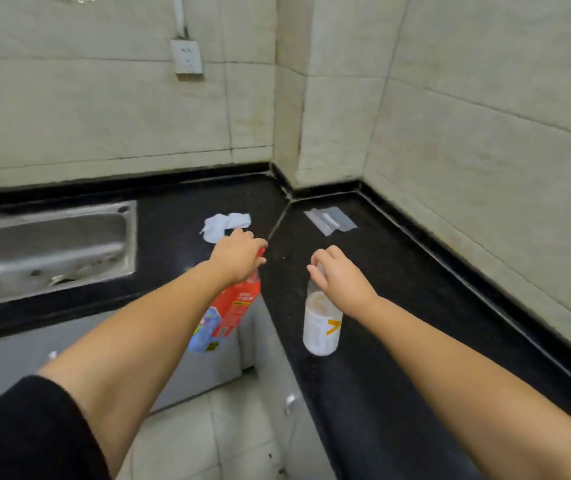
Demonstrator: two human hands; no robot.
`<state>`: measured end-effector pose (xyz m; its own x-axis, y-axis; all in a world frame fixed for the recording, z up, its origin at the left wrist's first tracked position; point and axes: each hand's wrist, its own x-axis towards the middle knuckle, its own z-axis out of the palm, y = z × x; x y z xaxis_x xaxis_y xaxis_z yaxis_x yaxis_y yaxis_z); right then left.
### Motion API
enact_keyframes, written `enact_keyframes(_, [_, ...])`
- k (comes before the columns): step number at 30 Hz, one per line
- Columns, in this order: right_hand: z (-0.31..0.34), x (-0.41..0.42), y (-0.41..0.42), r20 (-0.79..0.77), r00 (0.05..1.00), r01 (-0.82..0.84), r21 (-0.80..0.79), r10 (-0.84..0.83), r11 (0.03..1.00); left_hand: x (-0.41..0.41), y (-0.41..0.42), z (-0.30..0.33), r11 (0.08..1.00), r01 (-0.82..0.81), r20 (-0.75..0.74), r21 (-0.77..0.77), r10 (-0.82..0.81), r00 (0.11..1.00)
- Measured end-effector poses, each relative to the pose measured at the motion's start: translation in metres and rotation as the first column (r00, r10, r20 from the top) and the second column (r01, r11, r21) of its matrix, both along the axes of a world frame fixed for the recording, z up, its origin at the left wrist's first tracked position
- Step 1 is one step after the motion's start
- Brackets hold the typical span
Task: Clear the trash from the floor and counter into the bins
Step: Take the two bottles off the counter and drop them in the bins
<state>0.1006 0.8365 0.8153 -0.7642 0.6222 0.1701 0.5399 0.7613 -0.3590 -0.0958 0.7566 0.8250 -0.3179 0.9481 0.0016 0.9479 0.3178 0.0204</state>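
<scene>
The left hand [239, 254] is closing its grip fully around the neck of a red-labelled plastic bottle [228, 313], with the fingers wrapping the top and the body hanging down and tilting over the front edge of the black worktop [398, 306]. The right hand [339, 275] is pinching the top of a clear bottle with a white and orange label [322, 327]; the fingertips are meeting around the cap area and the bottle is hanging upright, though whether its base is touching the worktop cannot be told. Two bottles are being held, one per hand. One crumpled white tissue [225, 225] is lying on the worktop just beyond the left hand, apart from the fingers. One flat silver wrapper [331, 220] is lying near the inner corner, well apart from both hands. One steel sink [48, 244] is sitting recessed at the left end of the worktop. One wall socket [187, 57] is showing on the tiled wall above. A black sleeve [17, 431] is covering the left upper arm.
</scene>
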Motion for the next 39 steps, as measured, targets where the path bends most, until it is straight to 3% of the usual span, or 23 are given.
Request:
enact_keyframes(8, [-0.026,-0.117,-0.164,0.088,0.939,-0.329,-0.037,0.331,0.944,-0.069,-0.245,-0.029,0.911,-0.404,0.033,-0.082,0.408,0.912])
enact_keyframes(13, [-0.040,-0.167,-0.288,0.140,0.856,-0.489,-0.092,0.497,0.867,-0.072,-0.403,-0.045,0.793,-0.602,0.094,-0.098,0.609,0.787])
enact_keyframes(17, [-0.047,-0.193,-0.394,0.183,0.734,-0.643,-0.125,0.654,0.756,-0.048,-0.527,-0.055,0.656,-0.748,0.104,-0.097,0.754,0.648])
enact_keyframes(22, [-0.058,-0.201,-0.527,0.245,0.472,-0.858,-0.090,0.847,0.505,0.016,-0.667,-0.065,0.371,-0.924,0.139,-0.089,0.924,0.357])
enact_keyframes(27, [-0.071,-0.167,-0.643,0.330,0.135,-0.982,-0.083,0.934,0.171,0.132,-0.764,-0.079,-0.018,-0.997,0.200,-0.074,0.979,-0.032])
enact_keyframes(29, [-0.078,-0.143,-0.680,0.364,-0.003,-0.996,-0.082,0.931,0.029,0.186,-0.787,-0.087,-0.171,-0.980,0.218,-0.097,0.958,-0.189])
enact_keyframes(32, [-0.091,-0.098,-0.723,0.377,-0.129,-0.991,-0.068,0.917,-0.111,0.267,-0.803,-0.100,-0.358,-0.927,0.242,-0.111,0.895,-0.375])
enact_keyframes(39, [-0.105,0.021,-0.798,0.463,-0.356,-0.913,0.010,0.812,-0.407,0.444,-0.824,-0.121,-0.665,-0.723,0.270,-0.189,0.672,-0.689])
